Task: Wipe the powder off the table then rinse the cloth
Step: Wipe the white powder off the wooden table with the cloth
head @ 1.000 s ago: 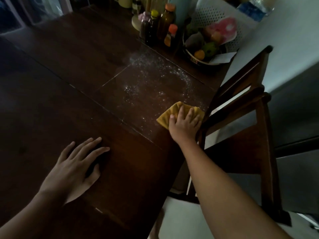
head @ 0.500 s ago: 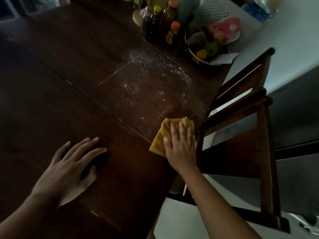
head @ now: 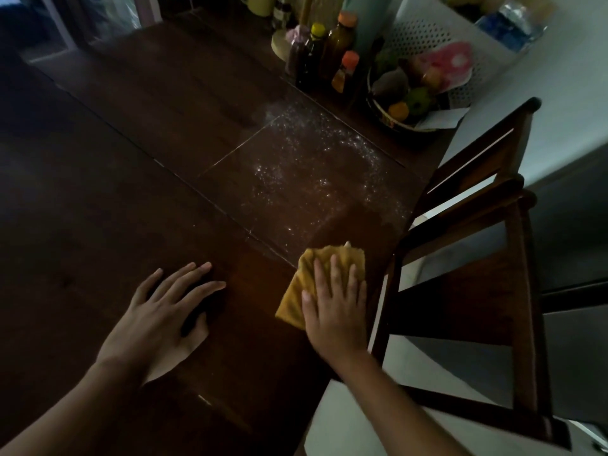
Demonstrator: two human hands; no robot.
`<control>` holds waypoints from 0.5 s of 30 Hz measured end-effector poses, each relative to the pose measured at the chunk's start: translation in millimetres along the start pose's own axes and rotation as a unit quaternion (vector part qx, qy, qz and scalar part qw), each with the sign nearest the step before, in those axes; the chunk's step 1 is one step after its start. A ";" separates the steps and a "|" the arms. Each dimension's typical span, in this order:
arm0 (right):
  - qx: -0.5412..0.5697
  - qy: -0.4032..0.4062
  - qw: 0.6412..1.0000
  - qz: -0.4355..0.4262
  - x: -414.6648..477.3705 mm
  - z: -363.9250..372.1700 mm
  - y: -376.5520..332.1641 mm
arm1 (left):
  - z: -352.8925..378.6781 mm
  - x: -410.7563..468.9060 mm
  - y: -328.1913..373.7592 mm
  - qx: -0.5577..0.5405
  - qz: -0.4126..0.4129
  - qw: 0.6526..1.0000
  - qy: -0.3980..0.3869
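White powder is scattered over the middle right of the dark wooden table. A folded yellow cloth lies near the table's right edge, below the powder. My right hand presses flat on the cloth with straight fingers and covers its lower right part. My left hand rests palm down on the bare wood to the left, fingers spread. A darker wiped streak runs from the powder down to the cloth.
Several bottles stand at the far edge of the table beside a bowl of fruit. A wooden chair is tucked close against the table's right edge. A white perforated basket sits behind the bowl.
My right hand has dragged the cloth toward me along the right edge, leaving a wiped streak through the powder. My left hand has stayed in place.
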State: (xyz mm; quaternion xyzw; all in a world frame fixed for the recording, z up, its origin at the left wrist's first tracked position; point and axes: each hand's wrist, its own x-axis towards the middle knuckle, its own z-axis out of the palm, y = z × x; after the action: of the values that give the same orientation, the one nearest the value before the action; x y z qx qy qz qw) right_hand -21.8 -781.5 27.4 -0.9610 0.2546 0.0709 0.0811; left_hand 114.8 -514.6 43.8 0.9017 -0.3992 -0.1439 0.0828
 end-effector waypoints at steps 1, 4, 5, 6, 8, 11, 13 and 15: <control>0.006 -0.012 1.000 -0.021 -20.3 4.3 -11.9 | 0.0 -0.1 0.4 -0.001 0.000 1.000 0.001; 0.021 -0.044 0.993 -0.104 -45.1 8.7 -44.9 | 1.2 -0.9 1.5 -0.001 -0.006 1.000 0.005; 0.022 -0.041 0.991 -0.129 -37.4 7.3 -53.8 | 2.5 -0.9 1.5 0.000 -0.008 1.000 0.007; 0.022 -0.037 0.988 -0.147 -23.1 5.0 -62.2 | 3.6 -0.7 1.0 -0.003 -0.011 1.000 0.009; 0.026 -0.043 0.984 -0.168 19.0 -1.0 -82.1 | 6.0 -0.2 0.3 -0.010 -0.018 1.000 0.016; 0.014 -0.059 0.981 -0.183 89.9 -4.1 -120.7 | 8.8 -1.6 1.0 -0.019 -0.038 0.999 0.027; 0.009 -0.060 0.979 -0.195 125.1 -5.4 -146.7 | 9.7 -3.2 3.1 -0.043 -0.073 0.996 0.036; 0.007 -0.065 0.977 -0.203 144.8 -6.7 -164.5 | 9.9 -3.9 5.0 -0.052 -0.089 0.994 0.040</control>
State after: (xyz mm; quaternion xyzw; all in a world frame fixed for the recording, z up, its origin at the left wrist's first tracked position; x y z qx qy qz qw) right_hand 185.9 -710.9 27.9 -0.9853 0.0492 0.1138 0.1173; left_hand 105.7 -515.4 36.5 0.9333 -0.3055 -0.1348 0.1322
